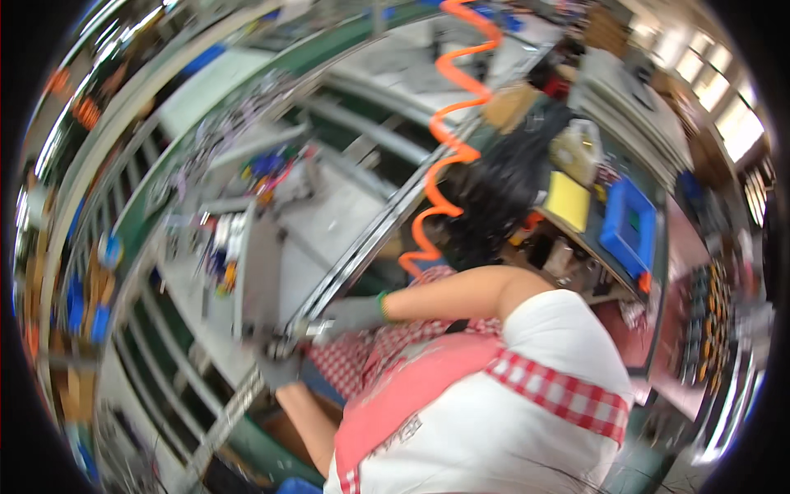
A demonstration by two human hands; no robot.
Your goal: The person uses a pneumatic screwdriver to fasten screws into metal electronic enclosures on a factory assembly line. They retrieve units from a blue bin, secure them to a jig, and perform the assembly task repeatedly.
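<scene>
My right hand (350, 316), in a grey glove with a yellow-green cuff, reaches to the table edge with its fingers closed. Just below it is my left hand (281, 368), also gloved in grey and curled. Between them sits a small dark and silvery piece (284, 342), too blurred to name. Both hands meet at the near end of a grey metal panel or box wall (263, 267) on the light worktable (333, 210). Fingertips are smeared by motion.
An orange coiled air hose (448, 136) hangs ahead of my right arm. Beside me are black sheeting (506, 185), a yellow pad (568, 202) and a blue tray (629, 226). Small coloured parts (276, 169) lie on the worktable. Metal rails (169, 362) run at the left.
</scene>
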